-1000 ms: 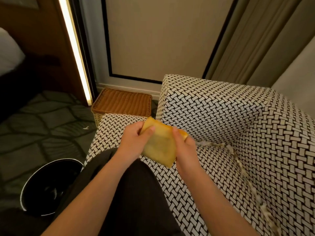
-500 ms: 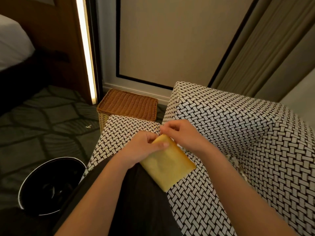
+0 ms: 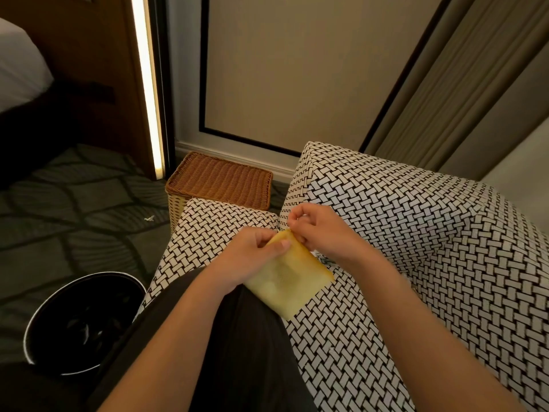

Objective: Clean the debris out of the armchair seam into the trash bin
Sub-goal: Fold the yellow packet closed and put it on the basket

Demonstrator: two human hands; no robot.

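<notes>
Head view: the person is working over the armchair (image 3: 401, 233), with both hands meeting at a yellow cloth (image 3: 285, 281) above the seat. The left hand (image 3: 252, 258) is gripping the cloth's near side, thumb lying across the top and fingers (image 3: 267, 237) curling under it. The right hand (image 3: 322, 233) is pinching the cloth's upper edge, its fingers (image 3: 298, 237) clamping together on it. Pale debris (image 3: 324, 259) is showing just beside the cloth, lying in the seam (image 3: 334, 266) under the right wrist; the rest of that line is hiding behind the forearm. The bin (image 3: 38, 319) is standing on the carpet (image 3: 74, 209), well apart to the left, and its contents are too dark to tell. A basket (image 3: 219, 179) is sitting beyond the chair, and a small scrap (image 3: 149, 218) is lying on the carpet.

By my reading, the person is readying the cloth, folding or re-gripping it, with the sweep not yet begun. The next move is calling for pressing a cloth edge into the seam and drawing the crumbs towards the bin side without scattering them.
</notes>
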